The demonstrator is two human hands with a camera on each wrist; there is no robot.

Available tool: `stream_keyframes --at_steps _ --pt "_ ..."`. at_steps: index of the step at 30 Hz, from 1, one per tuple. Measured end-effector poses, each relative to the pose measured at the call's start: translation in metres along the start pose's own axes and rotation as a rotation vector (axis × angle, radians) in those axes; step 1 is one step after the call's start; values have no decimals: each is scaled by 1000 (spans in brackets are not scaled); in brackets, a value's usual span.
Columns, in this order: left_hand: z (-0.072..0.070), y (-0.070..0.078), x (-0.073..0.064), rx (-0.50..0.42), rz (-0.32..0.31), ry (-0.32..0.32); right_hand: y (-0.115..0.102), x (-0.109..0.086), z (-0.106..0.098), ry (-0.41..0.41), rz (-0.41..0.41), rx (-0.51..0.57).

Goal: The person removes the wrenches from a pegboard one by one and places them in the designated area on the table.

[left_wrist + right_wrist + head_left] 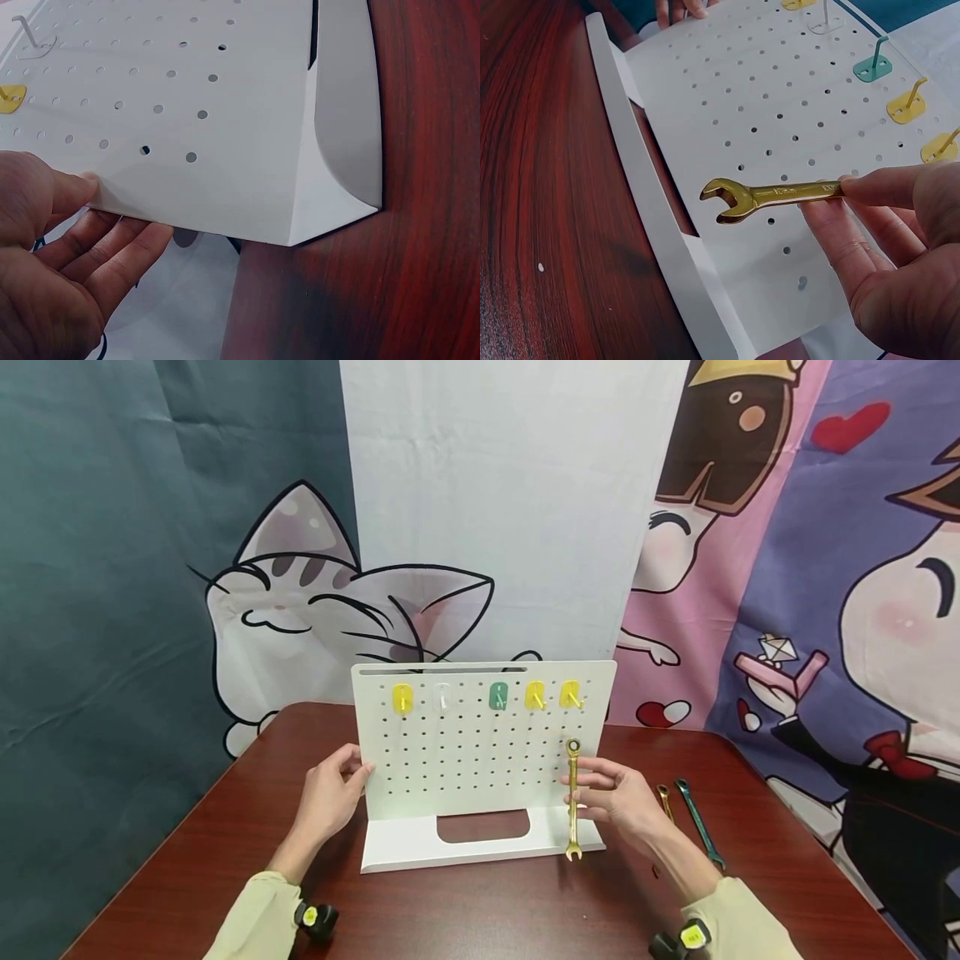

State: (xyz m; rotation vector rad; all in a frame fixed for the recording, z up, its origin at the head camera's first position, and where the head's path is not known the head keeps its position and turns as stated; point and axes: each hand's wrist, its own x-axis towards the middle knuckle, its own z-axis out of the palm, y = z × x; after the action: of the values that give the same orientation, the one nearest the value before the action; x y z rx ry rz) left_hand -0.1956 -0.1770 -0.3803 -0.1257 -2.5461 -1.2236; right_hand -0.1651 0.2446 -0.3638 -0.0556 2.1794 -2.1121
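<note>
A white pegboard [465,752] stands upright on its white base, with a row of hooks near its top. My left hand [335,792] pinches the board's left edge, thumb [79,187] on the front face and fingers behind. My right hand [611,797] holds a gold combination wrench [573,802] upright by its shaft, in front of the board's right side. The ring end points up and the open-ended jaw down. In the right wrist view the wrench [780,195] lies between thumb and fingers. Above it are two yellow hooks [572,694].
Left of those hooks are a green hook [498,696], a clear hook [442,697] and another yellow hook [402,699]. On the dark red table [480,910], right of my right hand, lie a gold wrench [665,802] and a green wrench [699,822]. Behind hangs a cartoon-printed curtain [495,510].
</note>
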Motion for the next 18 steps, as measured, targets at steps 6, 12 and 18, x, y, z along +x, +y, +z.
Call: stream_keyframes --at_steps 6,12,18 --pt "0 1 2 0 6 -1 -1 0 -2 14 9 -11" --pt "0 1 0 -8 7 9 0 -1 -4 11 12 -15" --pt "-1 1 0 -5 6 8 1 -2 -10 15 16 -4"
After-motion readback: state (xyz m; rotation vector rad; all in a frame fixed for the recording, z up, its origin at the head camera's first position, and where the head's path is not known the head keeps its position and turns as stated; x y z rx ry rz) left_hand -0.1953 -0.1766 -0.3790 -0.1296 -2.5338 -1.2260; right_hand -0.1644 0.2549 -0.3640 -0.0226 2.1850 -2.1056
